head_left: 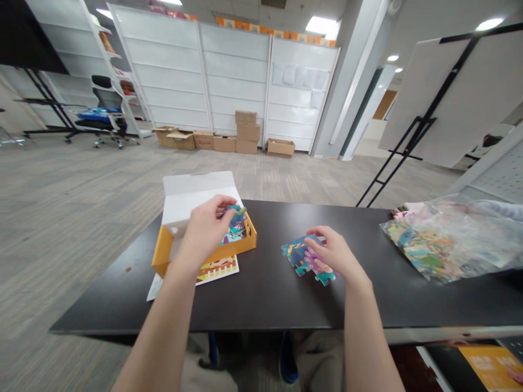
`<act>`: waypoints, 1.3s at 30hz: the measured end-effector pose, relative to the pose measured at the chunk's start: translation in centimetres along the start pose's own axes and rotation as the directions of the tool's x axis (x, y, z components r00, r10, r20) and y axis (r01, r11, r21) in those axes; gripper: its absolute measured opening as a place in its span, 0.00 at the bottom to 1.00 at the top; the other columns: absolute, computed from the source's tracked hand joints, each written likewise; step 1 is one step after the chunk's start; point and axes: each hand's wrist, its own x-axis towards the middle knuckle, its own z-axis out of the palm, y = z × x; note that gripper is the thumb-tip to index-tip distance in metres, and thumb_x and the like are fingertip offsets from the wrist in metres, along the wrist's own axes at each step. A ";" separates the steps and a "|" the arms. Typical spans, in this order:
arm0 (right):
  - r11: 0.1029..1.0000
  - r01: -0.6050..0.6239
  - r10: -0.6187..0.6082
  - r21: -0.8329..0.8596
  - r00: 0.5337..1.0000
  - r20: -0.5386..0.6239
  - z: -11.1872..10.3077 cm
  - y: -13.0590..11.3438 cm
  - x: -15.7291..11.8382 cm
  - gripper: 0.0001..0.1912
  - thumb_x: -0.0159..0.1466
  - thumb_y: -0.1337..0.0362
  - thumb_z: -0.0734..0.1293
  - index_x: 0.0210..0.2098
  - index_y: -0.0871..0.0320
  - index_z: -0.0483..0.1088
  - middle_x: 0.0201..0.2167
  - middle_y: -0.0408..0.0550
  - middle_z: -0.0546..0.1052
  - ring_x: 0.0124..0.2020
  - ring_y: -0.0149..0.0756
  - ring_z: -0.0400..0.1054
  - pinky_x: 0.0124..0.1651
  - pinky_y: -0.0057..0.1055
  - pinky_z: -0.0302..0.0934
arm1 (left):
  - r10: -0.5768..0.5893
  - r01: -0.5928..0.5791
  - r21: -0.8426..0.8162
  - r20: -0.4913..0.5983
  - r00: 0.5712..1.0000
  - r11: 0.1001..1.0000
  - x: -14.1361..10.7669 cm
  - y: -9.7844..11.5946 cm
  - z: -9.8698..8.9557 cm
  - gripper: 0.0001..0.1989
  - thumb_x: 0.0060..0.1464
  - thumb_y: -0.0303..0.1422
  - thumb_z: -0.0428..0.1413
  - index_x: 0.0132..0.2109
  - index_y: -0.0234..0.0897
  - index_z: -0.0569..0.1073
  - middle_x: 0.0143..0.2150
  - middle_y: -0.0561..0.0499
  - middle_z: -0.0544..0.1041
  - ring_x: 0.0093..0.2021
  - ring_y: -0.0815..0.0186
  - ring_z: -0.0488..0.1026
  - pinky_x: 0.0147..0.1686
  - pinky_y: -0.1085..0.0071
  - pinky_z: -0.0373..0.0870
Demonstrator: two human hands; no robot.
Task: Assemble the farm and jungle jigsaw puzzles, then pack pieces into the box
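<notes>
My left hand (206,223) reaches over an open yellow box (241,247) with a raised white lid (198,193). Its thumb and fingers are closed on a blue jigsaw puzzle piece (237,216) above the box. More colourful pieces (233,235) lie inside, partly hidden by the hand. On the black table, my right hand (330,247) is over a joined section of jigsaw puzzle (300,256) in blue, purple and teal. Its fingers are slightly curved and apart, the tips at or just above the section's far edge; contact is hard to tell.
A picture card (218,269) lies partly under the box. At the right, a clear plastic bag (453,239) full of colourful pieces rests on the black table (261,305). Beyond are a black easel stand (402,147), cardboard boxes (247,139) and an office chair (106,111).
</notes>
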 end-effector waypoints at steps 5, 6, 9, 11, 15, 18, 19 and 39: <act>0.871 -0.119 0.112 -0.477 0.993 -0.044 -0.6 3.7 0.1 0.19 0.56 0.56 0.73 0.45 0.58 0.78 0.48 0.58 0.76 0.47 0.48 0.71 0.55 0.43 0.62 | -0.064 0.096 0.481 -0.084 0.994 0.871 0.3 -3.8 -3.7 0.13 0.56 0.32 0.52 0.46 0.37 0.77 0.44 0.44 0.82 0.46 0.55 0.79 0.53 0.59 0.72; 0.856 -0.121 0.128 -0.502 0.992 -0.019 -0.6 4.0 0.1 0.21 0.56 0.54 0.73 0.45 0.57 0.78 0.47 0.58 0.77 0.46 0.48 0.71 0.54 0.43 0.62 | -0.091 0.098 0.542 -0.040 0.995 0.835 0.3 -4.5 -3.9 0.13 0.56 0.31 0.52 0.46 0.36 0.77 0.44 0.44 0.82 0.46 0.54 0.79 0.53 0.58 0.72; 0.842 -0.097 0.130 -0.530 0.991 0.025 -0.2 4.0 0.0 0.22 0.55 0.52 0.74 0.46 0.56 0.78 0.46 0.57 0.78 0.45 0.48 0.71 0.52 0.42 0.63 | -0.108 0.040 0.668 0.060 0.992 0.743 0.1 -5.8 -3.7 0.15 0.56 0.29 0.51 0.47 0.35 0.77 0.47 0.40 0.81 0.48 0.52 0.78 0.54 0.55 0.71; 0.842 -0.078 0.114 -0.534 0.993 0.034 0.2 3.6 0.0 0.23 0.55 0.50 0.74 0.46 0.55 0.78 0.47 0.57 0.78 0.46 0.49 0.71 0.52 0.42 0.63 | -0.019 -0.040 0.693 0.078 0.997 0.720 0.0 -5.5 -3.3 0.14 0.56 0.28 0.51 0.47 0.34 0.77 0.50 0.38 0.79 0.52 0.49 0.75 0.56 0.53 0.69; 0.841 -0.050 0.099 -0.539 0.993 0.061 0.8 2.5 -0.2 0.25 0.56 0.49 0.73 0.48 0.56 0.77 0.48 0.57 0.77 0.48 0.51 0.71 0.50 0.40 0.64 | 0.203 -0.222 0.576 0.098 0.974 0.787 -0.7 -1.8 -0.9 0.13 0.59 0.28 0.51 0.49 0.36 0.75 0.53 0.41 0.76 0.56 0.52 0.71 0.58 0.56 0.68; 0.841 -0.033 0.097 -0.539 0.991 0.091 0.9 1.9 -0.4 0.24 0.54 0.51 0.75 0.47 0.56 0.77 0.46 0.55 0.77 0.44 0.48 0.72 0.47 0.37 0.65 | 0.209 -0.335 0.403 0.324 0.923 0.852 -2.3 1.4 2.4 0.13 0.62 0.29 0.50 0.51 0.37 0.74 0.49 0.44 0.78 0.47 0.58 0.77 0.52 0.62 0.73; 0.838 -0.031 0.097 -0.544 0.991 0.093 0.9 1.8 -0.4 0.23 0.53 0.51 0.75 0.45 0.55 0.77 0.45 0.54 0.77 0.42 0.46 0.72 0.45 0.36 0.65 | 0.188 -0.366 0.381 0.429 0.883 0.849 -3.0 2.2 3.7 0.12 0.63 0.30 0.51 0.51 0.37 0.74 0.47 0.44 0.78 0.46 0.57 0.78 0.50 0.61 0.74; 0.954 0.164 -0.079 -0.250 0.945 0.318 2.7 0.9 0.6 0.22 0.58 0.72 0.70 0.53 0.59 0.74 0.50 0.53 0.74 0.48 0.39 0.70 0.53 0.33 0.62 | -0.103 -0.246 0.549 0.528 0.843 0.798 -3.2 0.8 9.6 0.24 0.56 0.36 0.63 0.57 0.36 0.68 0.52 0.42 0.71 0.46 0.52 0.79 0.46 0.60 0.74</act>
